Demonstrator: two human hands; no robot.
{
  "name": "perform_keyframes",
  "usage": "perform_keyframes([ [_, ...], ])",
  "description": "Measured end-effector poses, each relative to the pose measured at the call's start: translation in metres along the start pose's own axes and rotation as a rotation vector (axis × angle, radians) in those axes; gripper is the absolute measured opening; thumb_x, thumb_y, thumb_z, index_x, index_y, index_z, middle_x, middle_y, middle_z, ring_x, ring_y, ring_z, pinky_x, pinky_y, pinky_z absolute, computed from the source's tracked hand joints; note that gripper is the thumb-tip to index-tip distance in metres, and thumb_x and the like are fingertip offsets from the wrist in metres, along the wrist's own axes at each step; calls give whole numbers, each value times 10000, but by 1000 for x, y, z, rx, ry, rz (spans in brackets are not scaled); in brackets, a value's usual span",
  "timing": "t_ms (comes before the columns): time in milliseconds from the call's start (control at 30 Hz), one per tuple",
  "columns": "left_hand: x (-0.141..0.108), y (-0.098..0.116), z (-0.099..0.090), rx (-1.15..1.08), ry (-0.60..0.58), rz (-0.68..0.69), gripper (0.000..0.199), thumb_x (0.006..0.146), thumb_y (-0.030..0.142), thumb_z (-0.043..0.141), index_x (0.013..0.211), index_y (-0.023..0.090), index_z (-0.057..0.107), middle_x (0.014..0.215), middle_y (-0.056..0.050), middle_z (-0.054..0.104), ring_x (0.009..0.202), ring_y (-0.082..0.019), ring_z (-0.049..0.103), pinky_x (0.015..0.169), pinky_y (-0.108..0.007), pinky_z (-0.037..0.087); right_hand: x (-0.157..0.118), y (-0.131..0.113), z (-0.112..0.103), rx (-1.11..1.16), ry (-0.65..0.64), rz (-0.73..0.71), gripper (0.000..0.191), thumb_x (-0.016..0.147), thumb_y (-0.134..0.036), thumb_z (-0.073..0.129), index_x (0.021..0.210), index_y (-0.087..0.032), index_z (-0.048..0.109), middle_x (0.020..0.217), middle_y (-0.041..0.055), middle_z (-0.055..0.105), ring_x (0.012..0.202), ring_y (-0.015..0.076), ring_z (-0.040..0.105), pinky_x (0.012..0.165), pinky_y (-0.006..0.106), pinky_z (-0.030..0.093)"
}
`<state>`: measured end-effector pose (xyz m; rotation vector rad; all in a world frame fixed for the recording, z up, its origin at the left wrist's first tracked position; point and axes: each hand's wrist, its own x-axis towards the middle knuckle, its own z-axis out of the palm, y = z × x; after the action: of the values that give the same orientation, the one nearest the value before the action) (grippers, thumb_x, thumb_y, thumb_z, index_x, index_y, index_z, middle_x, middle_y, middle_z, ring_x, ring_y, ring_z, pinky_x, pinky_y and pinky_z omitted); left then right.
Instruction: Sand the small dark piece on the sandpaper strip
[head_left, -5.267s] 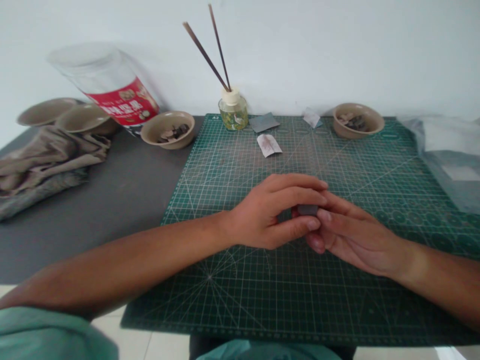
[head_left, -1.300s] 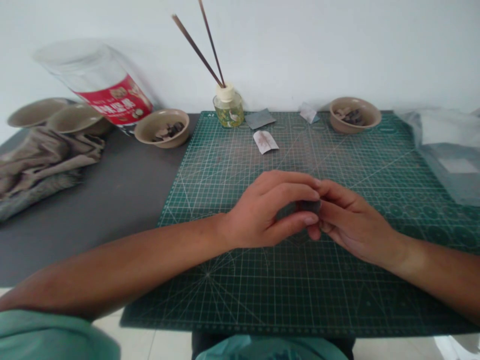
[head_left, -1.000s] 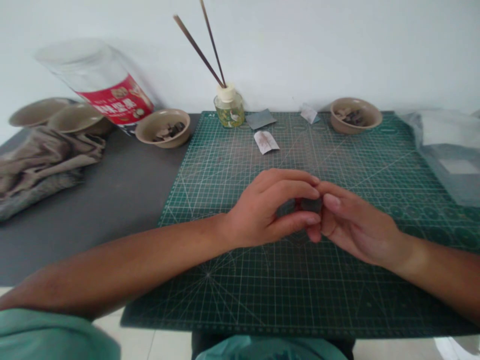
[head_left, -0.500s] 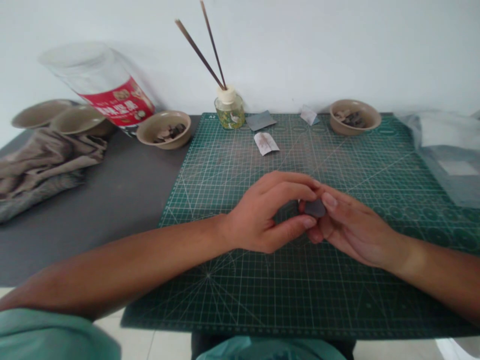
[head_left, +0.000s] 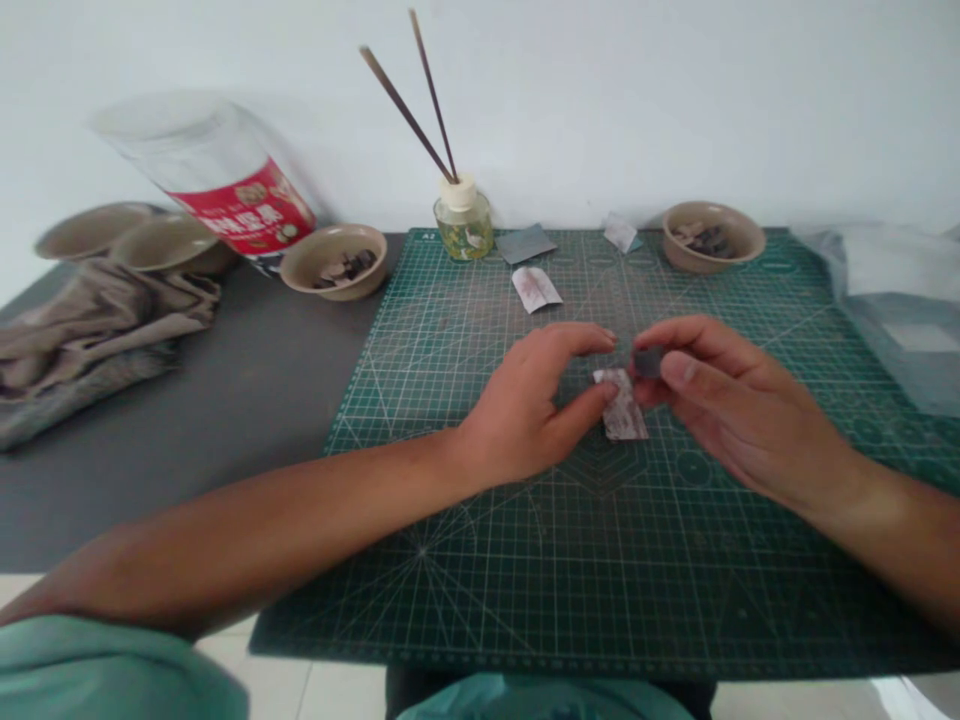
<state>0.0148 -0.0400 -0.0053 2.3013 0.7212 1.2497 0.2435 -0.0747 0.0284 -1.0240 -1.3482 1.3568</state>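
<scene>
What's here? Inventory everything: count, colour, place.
Gridded cutting mat: one, green, centre
Tabletop: one, dark grey, left
Round bowls: four, brown, three left, one right
Chips: several, tan and dark, in two bowls
Red-labelled jar: one, clear, back left
Crumpled cloth: one, brown, left
Glass reed diffuser: one, yellowish, back
Sheets: about three, grey and white, back
Worn strip: one, whitish, centre
Small block: one, dark grey, centre
Plastic bag: one, whitish, right
Wall: one, white, back
Floor: one, pale, bottom
Left hand: one, by strip
Right hand: one, holding block
Sleeve: one, green, bottom
</scene>
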Motion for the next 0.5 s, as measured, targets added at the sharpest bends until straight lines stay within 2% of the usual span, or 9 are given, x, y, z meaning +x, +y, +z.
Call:
perform_keyframes([
  [100, 1, 1, 3, 118, -159, -107, 316, 1031, 279, 696, 1333, 203, 639, 1472, -148, 714, 1421, -299, 657, 1208, -541, 516, 7, -7, -10, -359, -41, -86, 211, 1002, -485, 798, 1109, -303, 798, 943, 12, 755, 822, 202, 684, 711, 328, 557],
  [167, 1, 2, 6, 207, -265, -158, 442, 990, 369, 773, 1369, 179, 646, 1553, -183, 662, 1500, -354, 592, 1254, -600, 464, 10, -7, -16, -628, -96, -160, 177, 1019, -457, 760, 1074, -293, 796, 954, 27, 765, 803, 217, 674, 706, 358, 534],
  [267, 1, 3, 9, 302, -355, -188, 568, 945, 487, 824, 1373, 149, 667, 1581, -202, 639, 1528, -393, 553, 1286, -627, 424, 12, 0, -22, -907, -163, -280, 145, 1012, -424, 741, 1026, -283, 772, 913, 32, 747, 790, 235, 661, 733, 397, 514],
  [367, 1, 3, 11, 335, -376, -180, 547, 958, 525, 794, 1339, 147, 690, 1555, -191, 661, 1498, -391, 572, 1283, -623, 430, 13, 11, -24, -1047, -226, -353, 123, 1004, -393, 742, 1001, -270, 745, 902, 40, 730, 859, 264, 678, 774, 416, 512],
  [500, 2, 4, 10, 335, -379, -169, 493, 942, 494, 781, 1308, 174, 700, 1561, -176, 661, 1490, -391, 578, 1275, -631, 439, 11, 21, -22, -1095, -286, -413, 112, 1042, -352, 702, 1036, -249, 745, 991, 64, 734, 944, 274, 694, 842, 428, 537],
])
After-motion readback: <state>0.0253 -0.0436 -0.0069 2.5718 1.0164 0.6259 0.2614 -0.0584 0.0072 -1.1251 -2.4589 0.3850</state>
